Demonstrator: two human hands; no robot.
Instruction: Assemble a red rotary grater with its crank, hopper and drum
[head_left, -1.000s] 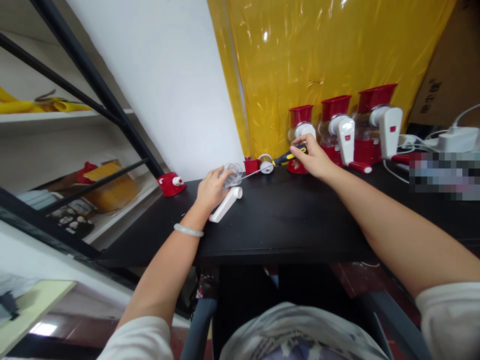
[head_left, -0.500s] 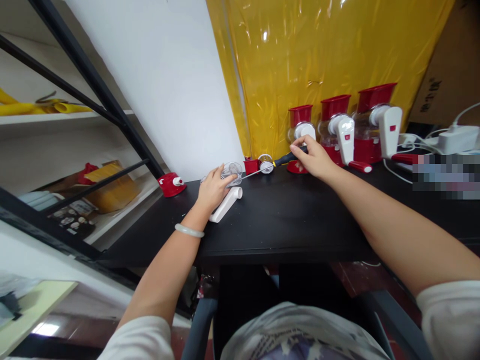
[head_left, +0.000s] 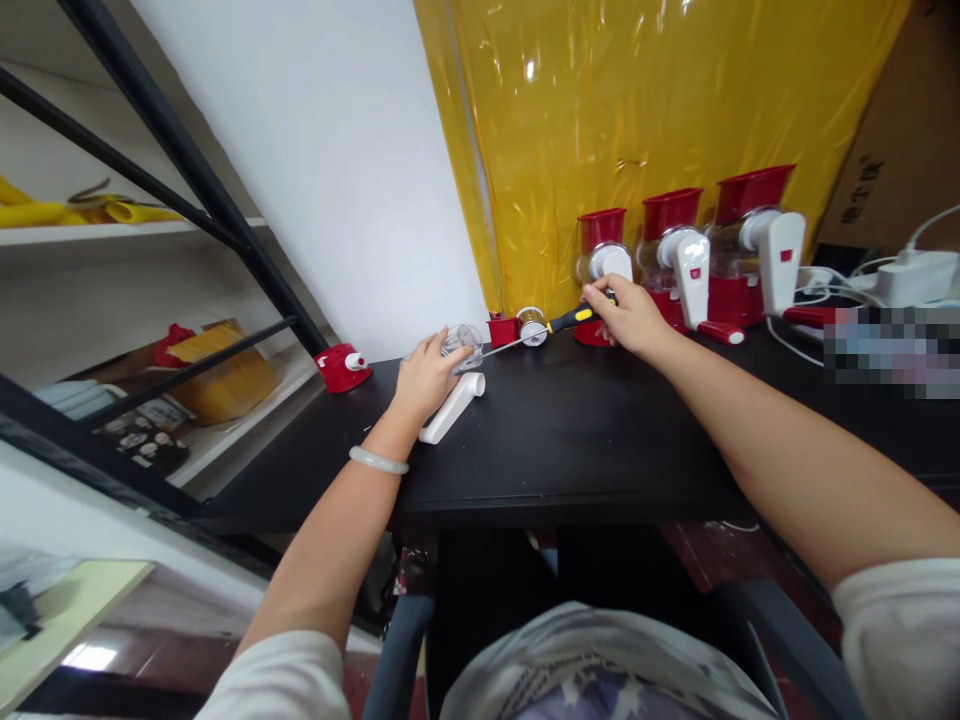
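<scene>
My left hand (head_left: 427,377) is closed around a clear plastic grater body (head_left: 469,345), which lies on its side on the black table. In my right hand (head_left: 624,310) is a screwdriver (head_left: 574,319) with a black and yellow handle, gripped near its end. The long shaft points left and its tip meets the clear part's open end; whether it sits on a screw I cannot make out. Just below my left hand lies a white crank arm (head_left: 454,408). Behind the shaft are a drum with a white rim (head_left: 532,327) and a small red part (head_left: 503,330).
A red base with a white knob (head_left: 343,368) stands at the table's left. Red and white rotary graters (head_left: 679,260) line the back right, near a white power adapter (head_left: 915,278) with cables. Yellow film (head_left: 637,120) hangs behind; a black-framed shelf (head_left: 247,235) stands left.
The screwdriver handle has turned in my right hand, so its yellow patches now show. My right fingers have shifted slightly. My left hand and the clear part stay in place.
</scene>
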